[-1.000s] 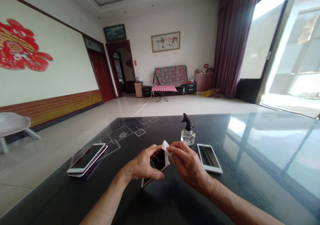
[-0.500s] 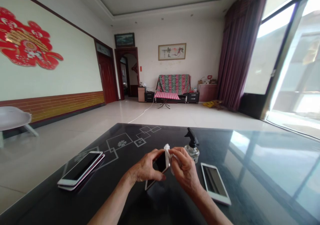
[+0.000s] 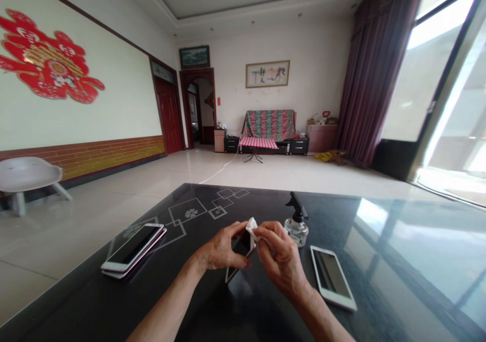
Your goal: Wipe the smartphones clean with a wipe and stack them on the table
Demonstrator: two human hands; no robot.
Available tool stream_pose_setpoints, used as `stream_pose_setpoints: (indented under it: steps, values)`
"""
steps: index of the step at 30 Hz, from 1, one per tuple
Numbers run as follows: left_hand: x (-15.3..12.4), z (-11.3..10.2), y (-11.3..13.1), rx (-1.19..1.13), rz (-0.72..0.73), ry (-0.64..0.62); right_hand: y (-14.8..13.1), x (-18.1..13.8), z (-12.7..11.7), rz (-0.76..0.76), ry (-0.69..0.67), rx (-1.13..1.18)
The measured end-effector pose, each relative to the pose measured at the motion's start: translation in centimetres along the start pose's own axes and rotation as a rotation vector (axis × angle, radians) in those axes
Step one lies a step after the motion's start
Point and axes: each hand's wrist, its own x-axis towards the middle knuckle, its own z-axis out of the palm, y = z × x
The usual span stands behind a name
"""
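A smartphone (image 3: 243,246) with a dark screen is tilted up over the table, gripped at its edges by my left hand (image 3: 222,248). My right hand (image 3: 279,256) pinches a crumpled white tissue (image 3: 251,225) against the phone's upper right edge. Part of the tissue is hidden under the right fingers. Just behind my right hand stands a clear spray bottle (image 3: 296,228) with a black trigger head. To its right a white smartphone (image 3: 333,277) lies face up. At the left lie stacked phones, a white one (image 3: 132,248) on top.
The glossy black table (image 3: 182,301) carries a pattern of pale squares. Past its left edge stands a white chair (image 3: 28,174). A small table with a red-checked cloth (image 3: 258,142) stands by the far wall. Glass doors (image 3: 402,89) are at the right.
My view has turned slightly left, so the room and table items sit further right. Both hands keep their holds, with the tissue still at the phone's edge.
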Motion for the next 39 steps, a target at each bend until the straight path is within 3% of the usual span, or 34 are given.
stream_pose_setpoints:
  steps: [9, 24, 34, 39]
  values:
    - [-0.3, -0.4, 0.3, -0.038, 0.024, -0.096, 1.0, 0.3, 0.2, 0.023, 0.006, -0.089]
    - [-0.4, -0.8, -0.4, -0.023, -0.047, -0.061, 0.8, 0.1, -0.1, -0.016, -0.056, -0.244]
    - [-0.5, -1.0, -0.8, -0.009, -0.052, -0.084, 0.0, 0.0, -0.1, -0.021, -0.132, -0.170]
    - [-0.5, -0.9, -0.9, 0.005, -0.072, -0.090, 0.3, 0.1, -0.1, -0.013, -0.085, -0.171]
